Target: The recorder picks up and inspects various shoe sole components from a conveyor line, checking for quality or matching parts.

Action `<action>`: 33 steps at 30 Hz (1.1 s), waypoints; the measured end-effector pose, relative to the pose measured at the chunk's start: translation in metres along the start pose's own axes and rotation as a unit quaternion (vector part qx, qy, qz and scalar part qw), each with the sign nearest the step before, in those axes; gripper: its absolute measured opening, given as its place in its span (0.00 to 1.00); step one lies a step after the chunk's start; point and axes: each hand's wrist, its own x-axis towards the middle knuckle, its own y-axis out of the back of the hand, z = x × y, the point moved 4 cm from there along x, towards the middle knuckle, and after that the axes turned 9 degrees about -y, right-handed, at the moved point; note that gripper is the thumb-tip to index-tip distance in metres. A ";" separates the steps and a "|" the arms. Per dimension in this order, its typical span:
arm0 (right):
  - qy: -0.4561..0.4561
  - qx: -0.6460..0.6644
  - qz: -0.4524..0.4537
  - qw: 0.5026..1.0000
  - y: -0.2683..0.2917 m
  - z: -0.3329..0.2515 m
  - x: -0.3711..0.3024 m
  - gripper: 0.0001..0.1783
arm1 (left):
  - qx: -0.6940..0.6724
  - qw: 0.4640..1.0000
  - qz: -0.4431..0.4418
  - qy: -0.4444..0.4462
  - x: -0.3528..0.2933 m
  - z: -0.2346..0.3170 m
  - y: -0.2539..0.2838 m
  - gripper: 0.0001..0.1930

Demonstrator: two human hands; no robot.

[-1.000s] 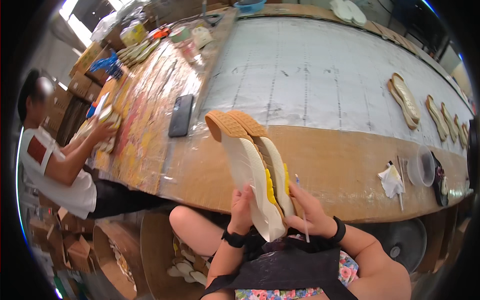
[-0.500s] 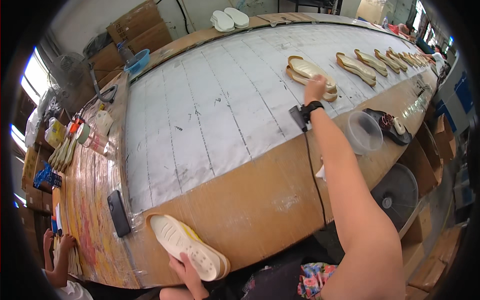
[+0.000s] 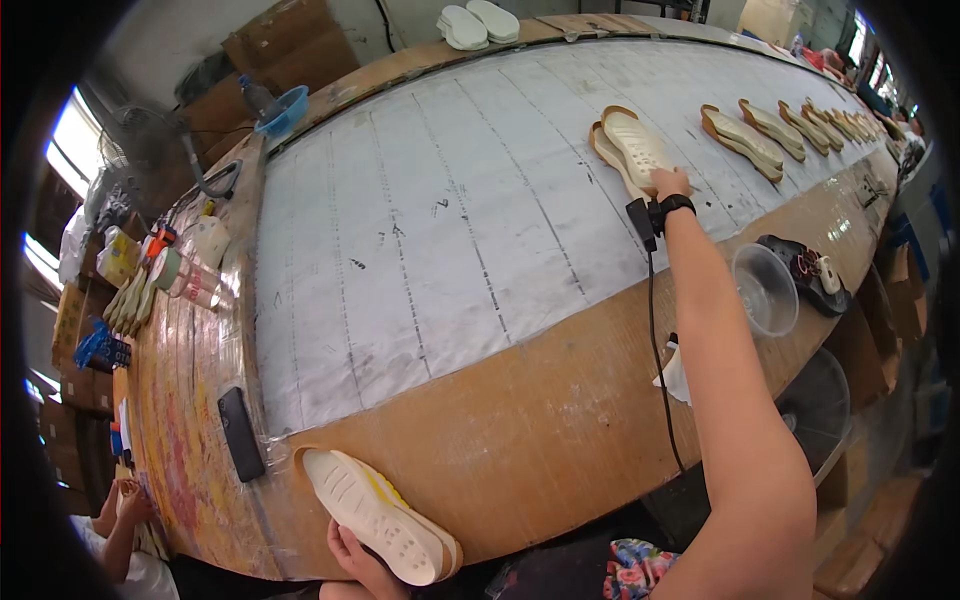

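In my left hand (image 3: pixel 362 562) is a cream shoe sole (image 3: pixel 375 512) with a tan rim and a yellow strip along one side. It lies over the table's front edge, my fingers along its near side. My right arm reaches far out to the right. At its end my right hand (image 3: pixel 672 184) is closed on the near end of another cream shoe sole (image 3: pixel 634 138). That sole overlaps a second tan-rimmed one (image 3: pixel 603 152) on the white sheet. A black device with a cable hangs at my right wrist, beside a dark band.
A row of paired soles (image 3: pixel 741 142) recedes to the right. Near my right arm stand a clear tub (image 3: pixel 766 290) and a black object with cords (image 3: pixel 805 268). A phone (image 3: pixel 240 434) lies at left. Another person's hands (image 3: pixel 128 503) work at the lower left.
My right hand has shifted to the near end of the far sole, which is now turned more lengthwise toward me. The left-hand fingers have slipped from the sole's top to its side. The view has shifted slightly.
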 end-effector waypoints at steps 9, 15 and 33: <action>0.117 0.113 -0.687 0.709 0.022 -0.045 -0.207 0.15 | 0.059 0.994 -0.031 -0.088 -0.004 0.074 -0.002 0.19; -0.120 0.145 -0.828 0.528 0.083 -0.041 -0.410 0.22 | -0.208 0.948 -0.243 -0.003 -0.016 0.117 -0.067 0.26; 0.518 0.313 -0.626 0.492 0.234 -0.011 -0.571 0.48 | -0.553 0.814 -0.163 0.071 -0.008 0.100 -0.049 0.29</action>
